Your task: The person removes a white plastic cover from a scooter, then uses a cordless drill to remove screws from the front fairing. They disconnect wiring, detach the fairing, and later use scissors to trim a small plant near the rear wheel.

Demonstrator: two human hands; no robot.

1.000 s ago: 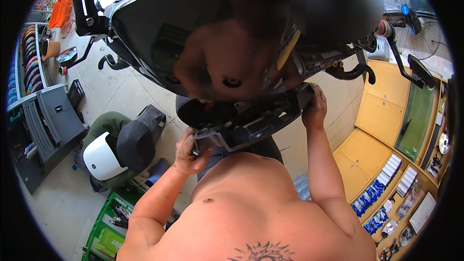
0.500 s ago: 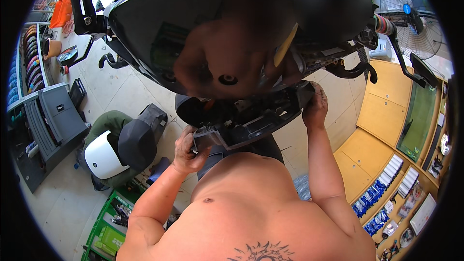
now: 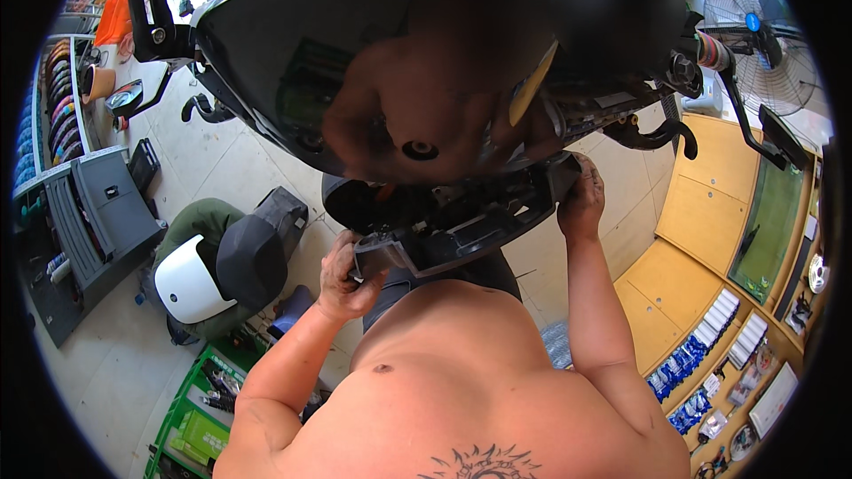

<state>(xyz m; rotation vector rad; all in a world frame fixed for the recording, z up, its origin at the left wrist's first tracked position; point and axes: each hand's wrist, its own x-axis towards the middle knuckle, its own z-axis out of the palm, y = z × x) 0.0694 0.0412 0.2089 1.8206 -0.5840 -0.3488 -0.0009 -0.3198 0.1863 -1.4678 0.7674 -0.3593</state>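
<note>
A black plastic scooter panel (image 3: 461,253) is held level in front of my belly, under the glossy black front of a scooter (image 3: 293,71). My left hand (image 3: 351,280) closes around its left end, thumb near the edge. Around the right end, higher up against the scooter's underside, my right hand (image 3: 581,199) is closed too. The panel's far side runs into the dark space beneath the glossy front, so whether it touches there cannot be told.
Brake levers (image 3: 661,137) stick out at both sides. At left, a white-and-black seat-like piece (image 3: 195,279) rests on green cloth; a green crate (image 3: 182,417) is near. Wooden cabinets (image 3: 701,186) line the right, with a fan (image 3: 759,27) beyond.
The view has shifted very slightly, so the scooter sits a touch further right. Both hands keep their hold on the panel, with hardly any movement.
</note>
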